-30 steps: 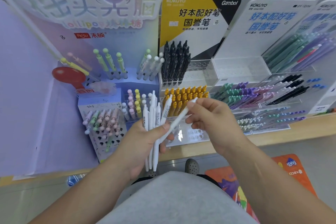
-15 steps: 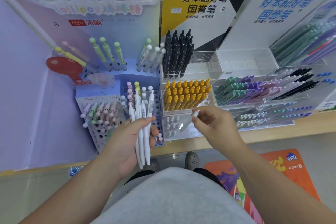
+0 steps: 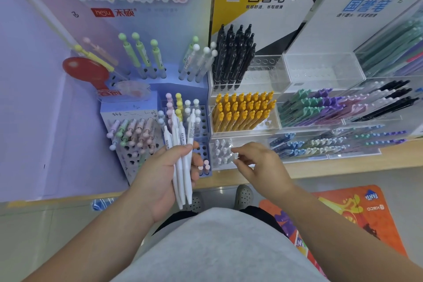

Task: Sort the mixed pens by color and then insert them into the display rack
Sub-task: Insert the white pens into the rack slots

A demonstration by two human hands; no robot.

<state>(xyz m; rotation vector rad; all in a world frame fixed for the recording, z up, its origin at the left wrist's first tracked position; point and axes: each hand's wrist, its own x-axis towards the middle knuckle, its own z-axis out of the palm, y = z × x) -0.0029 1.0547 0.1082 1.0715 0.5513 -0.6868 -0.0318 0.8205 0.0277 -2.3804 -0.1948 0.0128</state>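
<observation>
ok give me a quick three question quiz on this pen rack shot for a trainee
1. True or false: the left hand holds a bundle of white pens.
2. Which pens fill the tier directly above the clear tray that the right hand reaches into? A black B yellow C purple
3. Fill in: the right hand's fingertips are at a ___ pen top in that tray.

Key
1. True
2. B, the yellow pens
3. White, though blur hides whether it is gripped.

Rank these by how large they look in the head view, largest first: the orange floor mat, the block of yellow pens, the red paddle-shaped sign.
1. Orange floor mat, though nearness to the camera enlarges it.
2. Block of yellow pens.
3. Red paddle-shaped sign.
</observation>
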